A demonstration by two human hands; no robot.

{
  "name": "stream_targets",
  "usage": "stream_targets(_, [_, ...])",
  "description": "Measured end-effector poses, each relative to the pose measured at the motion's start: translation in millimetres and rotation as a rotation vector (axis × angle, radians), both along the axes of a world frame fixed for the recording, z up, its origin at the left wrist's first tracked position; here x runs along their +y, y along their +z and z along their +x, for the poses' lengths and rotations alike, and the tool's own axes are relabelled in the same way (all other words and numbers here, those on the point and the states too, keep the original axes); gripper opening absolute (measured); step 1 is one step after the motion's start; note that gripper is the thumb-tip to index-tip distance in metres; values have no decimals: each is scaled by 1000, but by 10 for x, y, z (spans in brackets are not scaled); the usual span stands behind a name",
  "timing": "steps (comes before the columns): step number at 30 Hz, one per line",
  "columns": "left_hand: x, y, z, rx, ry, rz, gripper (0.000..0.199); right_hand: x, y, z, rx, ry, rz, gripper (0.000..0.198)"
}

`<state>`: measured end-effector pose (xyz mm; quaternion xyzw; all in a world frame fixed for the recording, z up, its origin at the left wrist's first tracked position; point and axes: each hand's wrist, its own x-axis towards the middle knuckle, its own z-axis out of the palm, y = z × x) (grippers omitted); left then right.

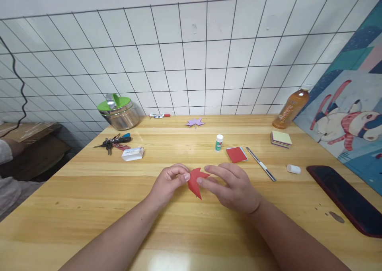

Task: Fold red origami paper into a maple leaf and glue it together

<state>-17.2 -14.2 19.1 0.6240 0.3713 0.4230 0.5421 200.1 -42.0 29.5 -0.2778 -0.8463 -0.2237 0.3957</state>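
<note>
A folded red paper piece with pointed, leaf-like tips (194,182) is held a little above the wooden table. My left hand (169,182) pinches its left edge between thumb and fingers. At the right side of the paper is my right hand (233,186), its fingers apart. One of its fingertips lies over the red paper; whether it presses on it I cannot tell. Just beyond my right hand lies a small stack of square paper with a red sheet on top (236,154). A white and green glue stick (219,143) stands upright beside that stack.
Against the tiled wall are a purple paper leaf (195,123), a marker (159,116) and a green-lidded pot (121,114). Keys (112,142) and a small white box (133,154) lie left. Rightward are a craft knife (261,164), white cap (293,169), sticky notes (281,139), bottle (291,108) and phone (346,197).
</note>
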Motion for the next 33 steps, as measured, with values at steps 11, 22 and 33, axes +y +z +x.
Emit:
stream_targets(11, [-9,-77,29,244,9,120,27,64,-5,-137,361,-25,-727,9])
stream_targets(22, [-29,-153,113,310,-78,58,20,116,-133,-185,655,58,-1415,17])
stream_targets(33, [33,-209,100,186,17,-88,25,120,-163,-159,603,61,-1658,20])
